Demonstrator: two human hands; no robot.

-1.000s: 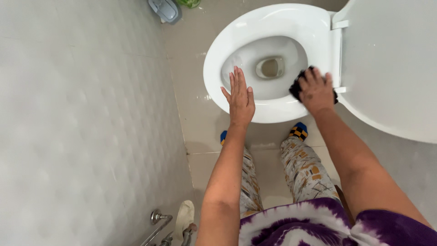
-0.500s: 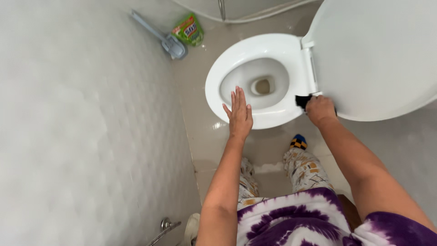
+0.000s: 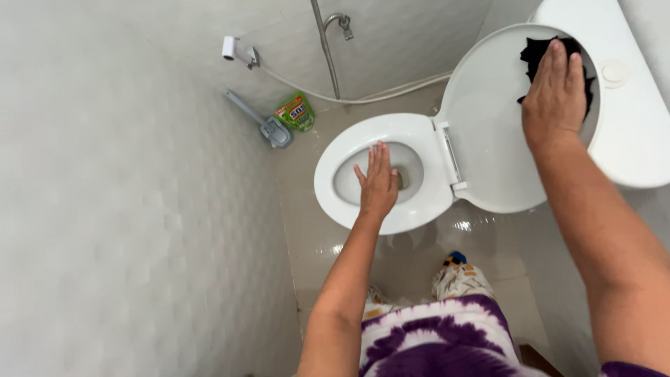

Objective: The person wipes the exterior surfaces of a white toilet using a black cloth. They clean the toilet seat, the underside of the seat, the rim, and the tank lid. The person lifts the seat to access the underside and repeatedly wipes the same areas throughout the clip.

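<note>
The right hand (image 3: 555,87) presses a black cloth (image 3: 541,52) flat against the raised lid (image 3: 488,139), palm down with the fingers together and stretched toward the far edge. The cloth sits at the lid's far end, close to the cistern (image 3: 628,105), bunched and mostly hidden under the palm. Judging by that spot, the wiping is somewhere in its middle: only the top of the lid is under the cloth, and the near part, the hinge side and the seat (image 3: 349,202) show no cloth on them. Whether any of that is already clean cannot be told.

The left hand (image 3: 379,185) hovers open and empty over the bowl (image 3: 349,181), fingers straight and narrowly spread.

The lid's long axis runs from the hinge, at mid-scene, up and to the right toward the cistern; the cloth has no clear axis.
</note>
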